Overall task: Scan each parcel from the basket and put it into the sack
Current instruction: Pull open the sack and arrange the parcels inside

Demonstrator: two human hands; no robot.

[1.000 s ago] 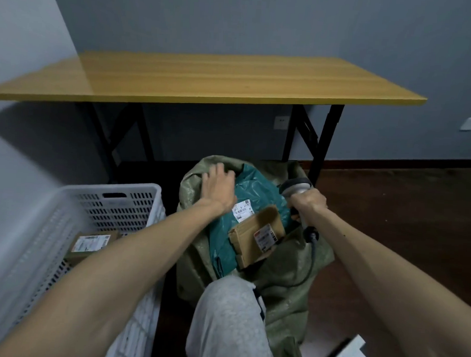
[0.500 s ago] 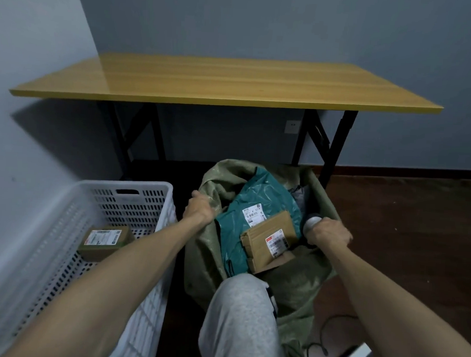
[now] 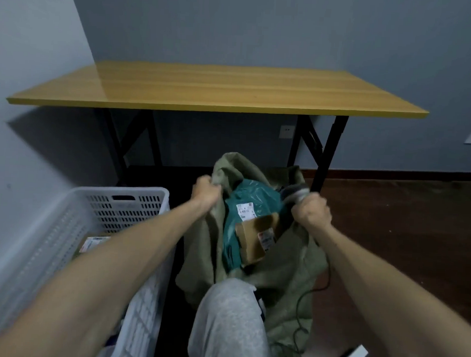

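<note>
Gripping the left edge of the sack, the left hand is clenching the green cloth, where a second ago it was lying flat on the rim. Inside the sack a teal mailer bag and a cardboard box are resting, labels up. At the sack's right edge the right hand is clasping the scanner; whether it is also pinching cloth is hard to tell. The sack seems to be getting tugged up to settle these parcels. Left of the sack, the white basket is holding one labelled parcel, mostly hidden behind the left forearm. A grey-trousered knee is covering the sack's near side.
</note>
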